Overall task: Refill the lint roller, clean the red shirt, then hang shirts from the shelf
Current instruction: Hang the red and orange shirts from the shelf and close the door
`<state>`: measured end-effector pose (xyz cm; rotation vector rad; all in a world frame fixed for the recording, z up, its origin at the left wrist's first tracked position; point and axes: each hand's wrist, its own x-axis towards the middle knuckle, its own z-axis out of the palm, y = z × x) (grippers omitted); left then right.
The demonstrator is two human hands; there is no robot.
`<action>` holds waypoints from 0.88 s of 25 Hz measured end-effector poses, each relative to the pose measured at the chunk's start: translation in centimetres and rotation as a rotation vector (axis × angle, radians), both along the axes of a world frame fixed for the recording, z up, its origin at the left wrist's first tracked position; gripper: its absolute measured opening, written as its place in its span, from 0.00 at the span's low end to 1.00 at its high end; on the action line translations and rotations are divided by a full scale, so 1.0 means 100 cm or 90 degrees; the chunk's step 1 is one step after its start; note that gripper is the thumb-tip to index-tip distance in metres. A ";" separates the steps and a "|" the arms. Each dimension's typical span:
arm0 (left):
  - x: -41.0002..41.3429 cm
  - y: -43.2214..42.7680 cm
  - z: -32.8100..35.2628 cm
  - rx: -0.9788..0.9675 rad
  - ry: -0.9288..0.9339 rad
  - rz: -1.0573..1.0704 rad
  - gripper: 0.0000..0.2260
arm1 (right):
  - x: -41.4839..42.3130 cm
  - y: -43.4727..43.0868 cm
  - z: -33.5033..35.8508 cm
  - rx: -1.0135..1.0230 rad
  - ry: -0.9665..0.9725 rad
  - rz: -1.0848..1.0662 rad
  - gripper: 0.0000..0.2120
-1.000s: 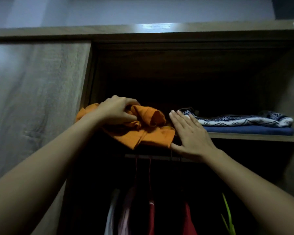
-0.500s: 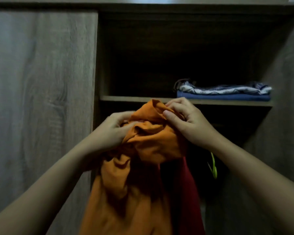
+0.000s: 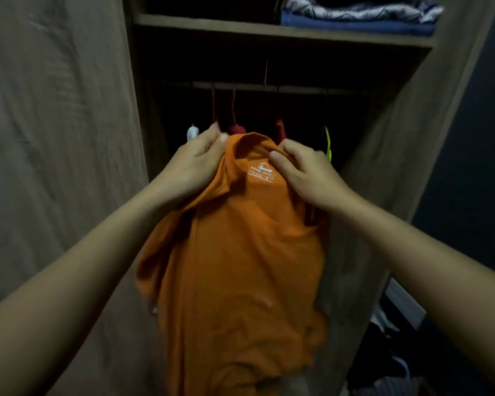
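Observation:
An orange shirt [image 3: 240,252] hangs open in front of the wardrobe, its collar and white neck label facing me. My left hand [image 3: 196,161] grips the collar's left side and my right hand [image 3: 303,170] pinches the right side. On the wooden shelf [image 3: 212,22] above lie a folded blue shirt [image 3: 355,25] and a patterned white-and-dark shirt [image 3: 363,10] on top of it. Behind the orange shirt, red garments [image 3: 236,128] hang from the dark rail [image 3: 269,87].
A closed wardrobe door [image 3: 55,138] fills the left. A green hanger [image 3: 328,144] and a white hanger tip [image 3: 193,132] show on the rail. The wardrobe's right side panel [image 3: 397,138] stands close. Mixed clothes [image 3: 389,367] lie at the lower right.
I pulled the bunched orange shirt off the shelf, lowered it and let it unfold. Both hands shifted to the collar, and my view dropped from the shelf to the rail.

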<state>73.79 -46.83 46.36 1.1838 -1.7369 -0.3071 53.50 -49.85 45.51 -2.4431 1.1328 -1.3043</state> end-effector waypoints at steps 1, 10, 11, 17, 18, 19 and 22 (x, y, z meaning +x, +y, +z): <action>0.001 0.005 -0.002 0.006 -0.031 -0.005 0.17 | -0.002 0.002 -0.001 -0.041 0.007 -0.016 0.10; 0.013 -0.002 -0.032 -0.114 -0.094 -0.036 0.08 | -0.081 -0.010 -0.047 -0.301 0.534 -0.034 0.12; 0.013 -0.009 -0.039 -0.078 -0.112 -0.038 0.09 | -0.094 -0.012 -0.055 -0.251 0.542 -0.056 0.11; -0.028 -0.061 -0.087 0.229 -0.004 -0.155 0.07 | -0.133 -0.022 -0.061 0.148 0.419 -0.157 0.23; -0.039 -0.070 -0.091 0.286 0.094 -0.172 0.08 | -0.136 -0.024 -0.059 0.184 0.407 -0.172 0.25; -0.048 -0.078 -0.093 0.323 0.163 -0.174 0.13 | -0.139 -0.026 -0.056 0.209 0.404 -0.184 0.27; -0.075 -0.099 -0.096 0.365 0.057 -0.200 0.24 | -0.160 -0.038 -0.041 0.176 0.497 -0.252 0.28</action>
